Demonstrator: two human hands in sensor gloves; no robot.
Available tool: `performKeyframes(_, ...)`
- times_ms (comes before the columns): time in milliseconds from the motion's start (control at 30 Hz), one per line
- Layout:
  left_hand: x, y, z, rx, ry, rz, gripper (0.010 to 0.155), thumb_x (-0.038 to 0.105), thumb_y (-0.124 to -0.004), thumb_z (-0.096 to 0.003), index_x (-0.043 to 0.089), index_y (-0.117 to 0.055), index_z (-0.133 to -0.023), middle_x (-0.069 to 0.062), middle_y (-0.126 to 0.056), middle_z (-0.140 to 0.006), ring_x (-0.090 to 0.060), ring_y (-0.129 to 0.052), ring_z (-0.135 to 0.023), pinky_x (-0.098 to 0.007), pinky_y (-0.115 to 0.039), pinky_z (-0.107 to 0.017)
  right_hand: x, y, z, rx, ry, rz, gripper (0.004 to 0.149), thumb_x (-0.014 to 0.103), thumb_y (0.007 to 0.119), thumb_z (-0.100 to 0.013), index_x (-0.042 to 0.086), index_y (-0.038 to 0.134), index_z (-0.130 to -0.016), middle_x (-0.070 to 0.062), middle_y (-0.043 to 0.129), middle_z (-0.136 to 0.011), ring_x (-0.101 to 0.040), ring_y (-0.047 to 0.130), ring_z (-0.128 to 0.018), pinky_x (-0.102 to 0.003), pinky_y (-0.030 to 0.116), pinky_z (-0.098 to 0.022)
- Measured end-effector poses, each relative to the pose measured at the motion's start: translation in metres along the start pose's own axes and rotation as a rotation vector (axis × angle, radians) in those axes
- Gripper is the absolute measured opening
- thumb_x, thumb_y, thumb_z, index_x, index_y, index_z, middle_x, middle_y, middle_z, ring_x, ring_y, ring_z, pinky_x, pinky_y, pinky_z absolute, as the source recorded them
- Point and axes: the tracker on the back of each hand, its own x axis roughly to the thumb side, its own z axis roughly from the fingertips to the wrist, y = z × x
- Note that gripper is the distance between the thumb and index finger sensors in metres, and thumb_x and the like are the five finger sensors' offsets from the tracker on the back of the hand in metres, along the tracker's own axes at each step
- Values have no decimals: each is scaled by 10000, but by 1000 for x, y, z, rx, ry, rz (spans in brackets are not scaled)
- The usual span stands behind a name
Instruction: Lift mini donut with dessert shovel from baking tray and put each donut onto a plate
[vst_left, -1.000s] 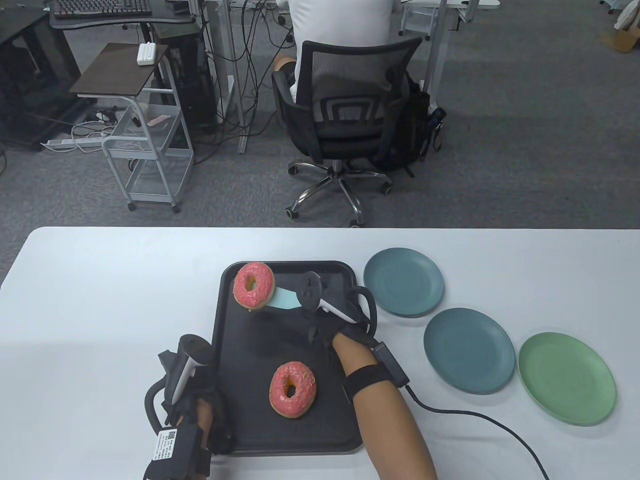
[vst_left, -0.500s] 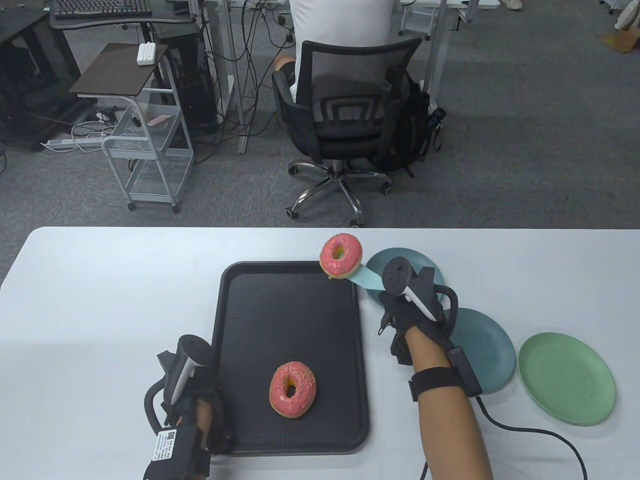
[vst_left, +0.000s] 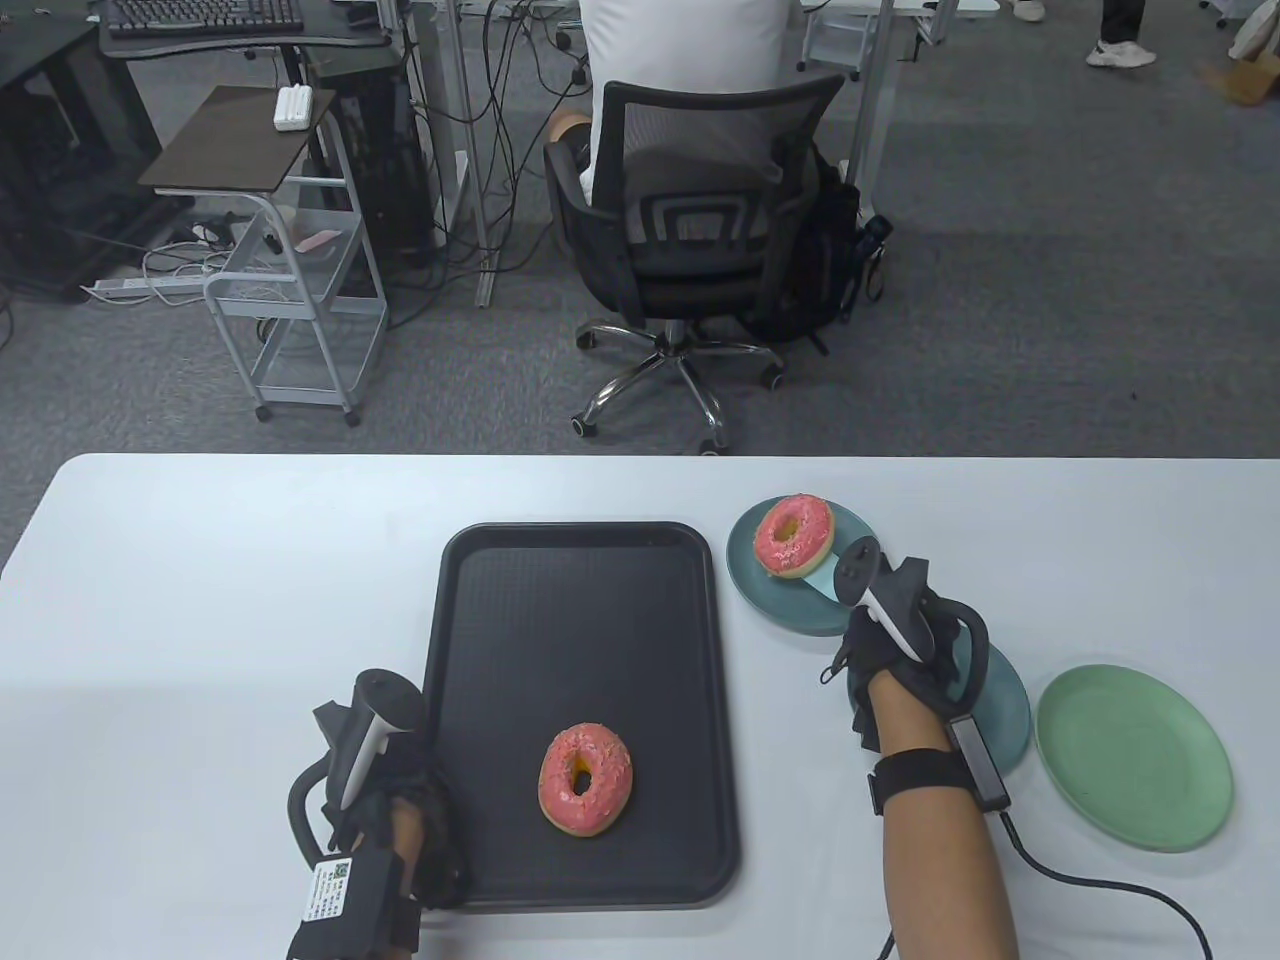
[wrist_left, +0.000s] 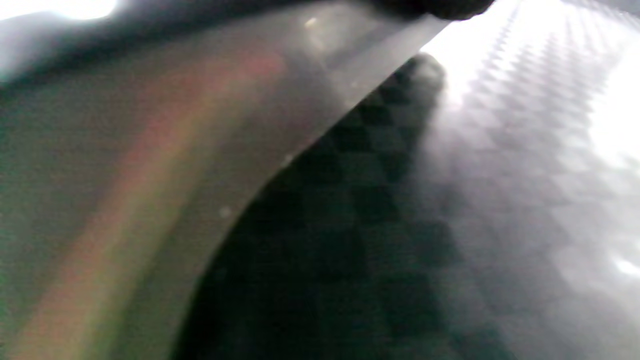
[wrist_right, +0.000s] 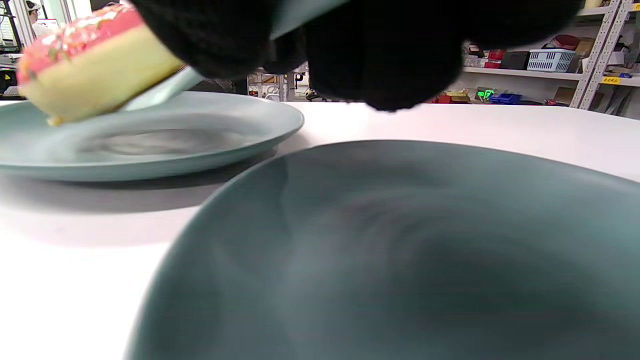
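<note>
A pink-frosted donut (vst_left: 793, 535) (wrist_right: 90, 60) lies tilted on the pale dessert shovel (vst_left: 822, 583) (wrist_right: 165, 85), low over the far teal plate (vst_left: 760, 590) (wrist_right: 150, 145). Its low edge is at the plate's surface. My right hand (vst_left: 868, 640) (wrist_right: 300, 45) grips the shovel's handle, which is mostly hidden under the fingers. A second pink donut (vst_left: 586, 779) sits on the black baking tray (vst_left: 470, 600), near its front. My left hand (vst_left: 415, 830) holds the tray's rim (wrist_left: 150, 150) at the near left corner, with a fingertip (wrist_left: 425, 5) over the edge.
A second teal plate (vst_left: 1010, 700) (wrist_right: 400, 250) lies under my right wrist, and a green plate (vst_left: 1133, 757) to its right. A cable (vst_left: 1080, 880) trails from the right wrist. Beyond the white table (vst_left: 200, 600) a person sits in an office chair (vst_left: 690, 200).
My right hand carried the donut on the shovel from the tray's far left corner rightward, then lowered it over the far teal plate. The left hand and the other donut stayed put.
</note>
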Motion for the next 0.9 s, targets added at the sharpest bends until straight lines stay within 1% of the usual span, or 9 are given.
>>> performKeyframes(133, 0, 0, 0, 0, 0, 0, 631, 425, -709, -422, 331, -452, -990, 16, -729, -741, -173, -881, -491, -429, -767, -451, 2, 0, 1, -29, 7, 25, 598, 327, 835, -472, 184, 612, -1008, -184, 859, -804, -362, 904, -536, -515, 803, -451)
performKeyframes(167, 0, 0, 0, 0, 0, 1, 638, 416, -715, -426, 309, -454, -999, 15, -732, -740, -170, -884, -489, -420, -773, -452, 2, -1, 2, -42, 12, 32, 595, 330, 845, -464, 192, 629, -1000, -173, 875, -795, -352, 918, -529, -506, 828, -435)
performKeyframes(300, 0, 0, 0, 0, 0, 1, 639, 416, -714, -427, 307, -452, -999, 15, -730, -742, -169, -883, -491, -419, -772, -454, 2, -8, 6, -98, 53, 77, 580, 332, 871, -449, 198, 673, -978, -155, 907, -773, -338, 947, -508, -488, 876, -386)
performKeyframes(333, 0, 0, 0, 0, 0, 1, 629, 432, -705, -420, 336, -451, -987, 15, -728, -741, -177, -879, -491, -437, -762, -448, 1, -10, 7, -109, 64, 99, 579, 335, 874, -448, 198, 678, -975, -151, 910, -772, -333, 951, -505, -482, 883, -380)
performKeyframes(367, 0, 0, 0, 0, 0, 0, 638, 415, -713, -427, 307, -452, -999, 14, -729, -743, -170, -883, -491, -420, -771, -455, 1, -11, 7, -124, 75, 112, 578, 336, 876, -446, 199, 682, -973, -148, 914, -770, -331, 955, -502, -479, 888, -374)
performKeyframes(533, 0, 0, 0, -1, -1, 2, 640, 410, -718, -428, 304, -454, -1001, 14, -731, -742, -168, -883, -493, -415, -774, -456, -3, -15, 8, -182, 144, 168, 583, 339, 872, -448, 182, 679, -975, -148, 923, -757, -315, 970, -479, -454, 914, -331)
performKeyframes(600, 0, 0, 0, -1, -1, 2, 632, 414, -715, -428, 318, -453, -995, 14, -730, -743, -169, -882, -493, -419, -772, -455, -7, -15, 8, -183, 168, 177, 585, 339, 870, -450, 181, 676, -978, -148, 923, -758, -314, 971, -478, -451, 916, -327)
performKeyframes(767, 0, 0, 0, -1, -1, 3, 632, 416, -714, -427, 319, -454, -994, 14, -729, -742, -170, -882, -492, -420, -771, -454, -19, -16, 9, -138, 203, 186, 586, 339, 865, -453, 171, 673, -980, -156, 920, -758, -314, 970, -474, -445, 917, -318)
performKeyframes(900, 0, 0, 0, 0, 1, 1, 632, 415, -713, -427, 320, -454, -995, 14, -730, -742, -170, -882, -491, -421, -771, -454, -29, -18, 12, -151, 230, 192, 588, 343, 855, -457, 165, 662, -984, -157, 915, -759, -311, 967, -473, -441, 916, -315)
